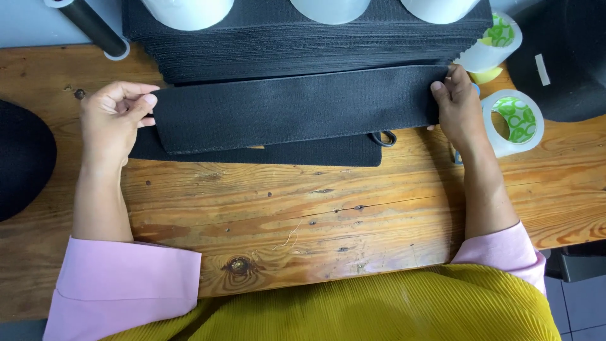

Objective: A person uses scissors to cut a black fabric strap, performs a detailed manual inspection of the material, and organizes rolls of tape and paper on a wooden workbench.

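Observation:
A wide black elastic band lies stretched across the wooden table, on top of another black band. My left hand pinches its left end between thumb and fingers. My right hand grips the right end, fingers curled over the edge. Behind the band rises a tall stack of the same black bands. A small black loop peeks out from under the band near the right.
Two rolls of clear tape sit by my right hand. White rolls rest on the stack. A black tube lies at the back left. Dark round objects sit at the left edge and right corner.

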